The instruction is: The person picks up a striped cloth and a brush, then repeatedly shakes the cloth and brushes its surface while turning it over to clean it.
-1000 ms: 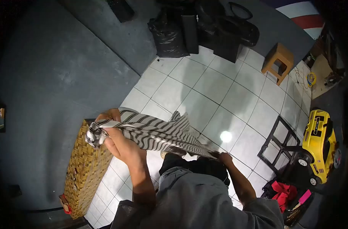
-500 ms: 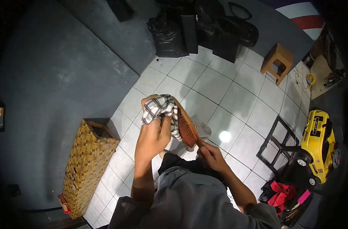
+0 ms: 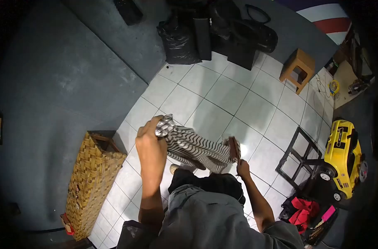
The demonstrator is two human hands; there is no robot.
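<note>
The basket (image 3: 91, 184) stands left of the left fingers, its open top edge turned towards them and apart from the hand. The left hand (image 3: 151, 143) has its fingers pinching the bunched end of the striped cloth (image 3: 199, 149). From there the cloth slants down to the right, its body hanging between the two hands over the floor (image 3: 222, 96); its far edge meets the brush (image 3: 234, 148). The right hand (image 3: 243, 169) has its fingers curled round the brush's handle. Beyond both sets of fingers, bare tiles stretch to the black bag (image 3: 180, 46) and, farther right, the stool (image 3: 299, 66). Right of the right fingers, past more open tiles, lies the black frame (image 3: 282, 160), with the toy car (image 3: 340, 155) just beside it.
</note>
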